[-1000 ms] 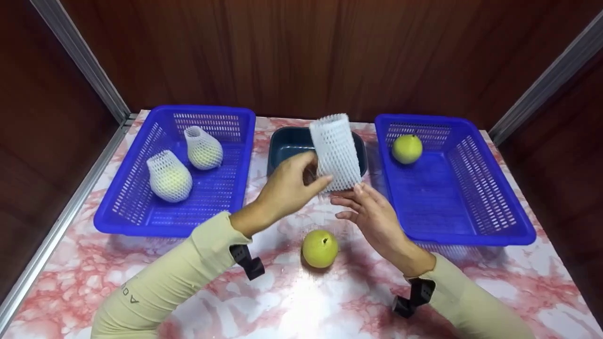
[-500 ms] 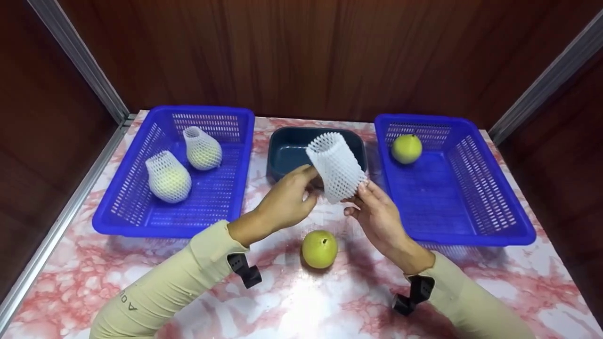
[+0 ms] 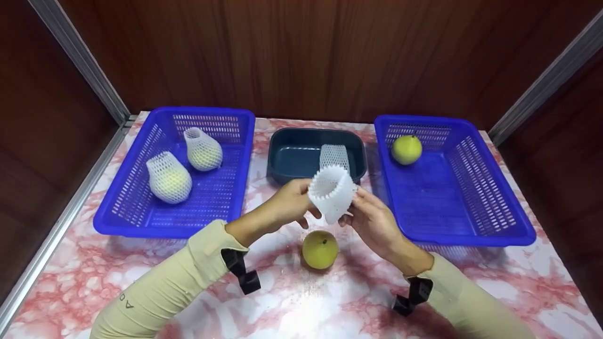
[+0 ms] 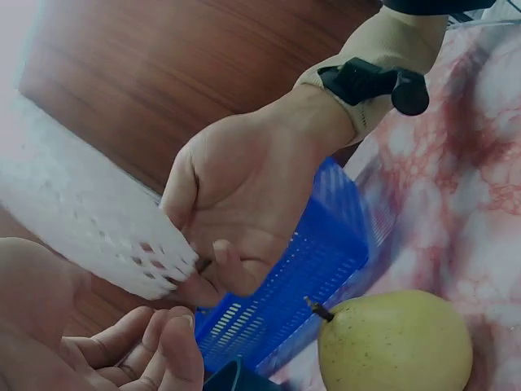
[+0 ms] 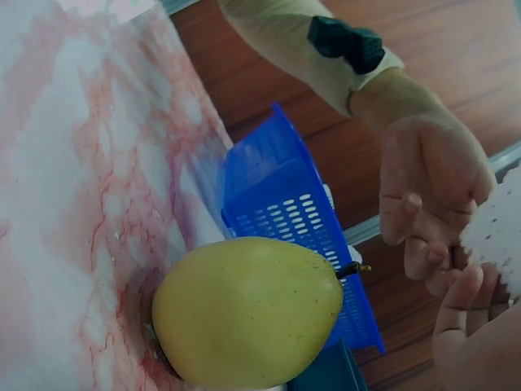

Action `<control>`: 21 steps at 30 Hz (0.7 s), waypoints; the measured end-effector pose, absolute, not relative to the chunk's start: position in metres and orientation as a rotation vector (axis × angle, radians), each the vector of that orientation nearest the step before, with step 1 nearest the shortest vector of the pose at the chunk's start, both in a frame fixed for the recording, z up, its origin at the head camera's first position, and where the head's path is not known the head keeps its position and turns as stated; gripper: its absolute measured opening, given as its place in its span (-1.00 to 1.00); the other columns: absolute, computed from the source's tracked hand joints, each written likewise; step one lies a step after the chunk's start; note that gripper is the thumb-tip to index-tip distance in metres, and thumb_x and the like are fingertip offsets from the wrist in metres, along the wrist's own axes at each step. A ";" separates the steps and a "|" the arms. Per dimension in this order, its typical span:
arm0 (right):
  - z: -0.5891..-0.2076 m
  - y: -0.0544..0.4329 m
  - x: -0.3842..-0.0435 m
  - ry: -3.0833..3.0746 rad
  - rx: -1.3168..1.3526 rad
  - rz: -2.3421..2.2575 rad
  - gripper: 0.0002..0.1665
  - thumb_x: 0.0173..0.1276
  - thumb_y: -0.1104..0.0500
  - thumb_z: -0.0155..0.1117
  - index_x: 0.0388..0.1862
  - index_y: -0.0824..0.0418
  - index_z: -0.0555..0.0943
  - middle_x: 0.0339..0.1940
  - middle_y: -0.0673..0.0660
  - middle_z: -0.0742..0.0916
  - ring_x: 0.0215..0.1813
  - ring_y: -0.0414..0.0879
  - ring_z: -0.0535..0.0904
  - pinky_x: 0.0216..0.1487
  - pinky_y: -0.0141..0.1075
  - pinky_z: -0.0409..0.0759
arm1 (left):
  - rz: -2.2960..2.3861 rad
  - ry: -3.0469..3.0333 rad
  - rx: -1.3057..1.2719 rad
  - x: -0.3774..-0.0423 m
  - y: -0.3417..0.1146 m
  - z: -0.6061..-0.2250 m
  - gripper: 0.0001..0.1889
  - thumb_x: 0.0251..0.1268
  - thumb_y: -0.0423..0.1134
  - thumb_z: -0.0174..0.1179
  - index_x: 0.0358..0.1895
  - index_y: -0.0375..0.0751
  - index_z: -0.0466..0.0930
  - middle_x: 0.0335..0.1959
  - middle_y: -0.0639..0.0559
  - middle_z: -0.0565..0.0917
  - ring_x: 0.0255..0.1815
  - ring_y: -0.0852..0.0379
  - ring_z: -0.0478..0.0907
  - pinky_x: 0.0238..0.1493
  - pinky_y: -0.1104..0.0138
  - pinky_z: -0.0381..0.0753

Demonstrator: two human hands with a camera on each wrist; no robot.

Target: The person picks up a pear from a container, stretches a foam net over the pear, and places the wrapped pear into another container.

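Note:
A white foam fruit net point(image 3: 333, 200) is held up between both hands over the middle of the table, its round mouth spread open and tilted toward the head camera. My left hand point(image 3: 288, 203) grips it from the left, thumb side at the rim. On the other side my right hand point(image 3: 377, 221) pinches the net, and the left wrist view shows those fingers at its narrow end. Just below the hands, a yellow-green pear point(image 3: 320, 250) stands upright on the table, stem up. The right wrist view shows the bare pear point(image 5: 248, 314) large, with the net's edge point(image 5: 496, 228) at the right border.
A blue basket point(image 3: 141, 230) at left holds two pears in foam nets point(image 3: 170, 181). Another blue basket point(image 3: 471, 238) at right holds one bare pear point(image 3: 406, 149). Between them, a dark teal tray point(image 3: 292, 162) contains another foam net point(image 3: 333, 156).
The net has come down and nearer the pear, its mouth tipping toward the head camera. My left hand has moved onto its side. The net in the tray has come into view.

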State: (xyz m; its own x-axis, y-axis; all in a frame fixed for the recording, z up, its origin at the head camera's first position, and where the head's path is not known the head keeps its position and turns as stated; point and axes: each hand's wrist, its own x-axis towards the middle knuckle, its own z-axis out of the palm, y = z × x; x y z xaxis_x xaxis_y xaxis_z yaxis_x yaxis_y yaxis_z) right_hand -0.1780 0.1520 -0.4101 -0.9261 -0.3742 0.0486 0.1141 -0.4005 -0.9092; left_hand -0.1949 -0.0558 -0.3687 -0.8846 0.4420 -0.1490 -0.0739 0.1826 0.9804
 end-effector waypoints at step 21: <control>-0.418 0.155 -0.181 1.722 -0.437 -2.326 -0.73 0.51 0.39 -0.03 -0.13 0.15 0.62 -0.24 0.00 0.71 -0.21 -0.21 0.62 -0.17 -0.41 0.61 | 1.683 2.156 0.450 -0.193 -0.053 -0.374 -0.80 0.43 -0.18 0.30 -0.23 -0.23 0.53 -0.38 0.03 0.58 -0.36 0.15 0.55 -0.57 0.40 0.52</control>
